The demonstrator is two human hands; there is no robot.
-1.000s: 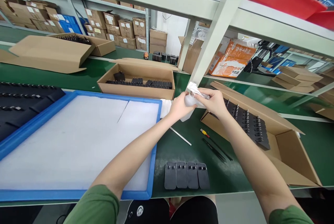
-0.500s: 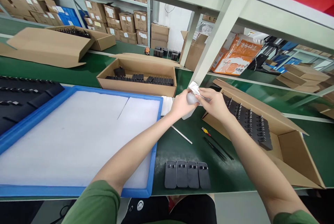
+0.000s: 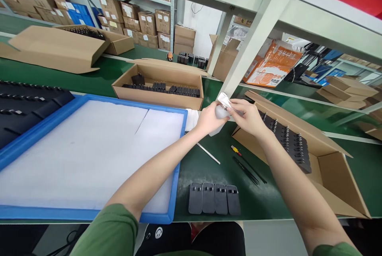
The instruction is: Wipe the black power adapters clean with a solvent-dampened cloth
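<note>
My left hand (image 3: 208,120) is wrapped round a translucent white bottle (image 3: 221,112). A white cloth (image 3: 223,98) lies over the bottle's top, pinched by my right hand (image 3: 247,116). Both hands are close together at the foot of the slanted post. Below them on the green bench, several dark grey plug adapters (image 3: 215,198) stand in a row near the front edge. A thin silver rod (image 3: 209,154), a black cable with a yellow plug (image 3: 235,151) and black tweezers (image 3: 246,171) lie between the hands and that row.
A blue-framed tray (image 3: 176,160) with a white foam sheet fills the left. An open carton (image 3: 158,96) with black parts stands behind it, another carton (image 3: 340,176) at right. Black trays (image 3: 26,108) are far left. A slanted white post (image 3: 256,37) rises behind my hands.
The view has shifted slightly. My right hand has moved a little at the top of the bottle, with the cloth still between its fingers.
</note>
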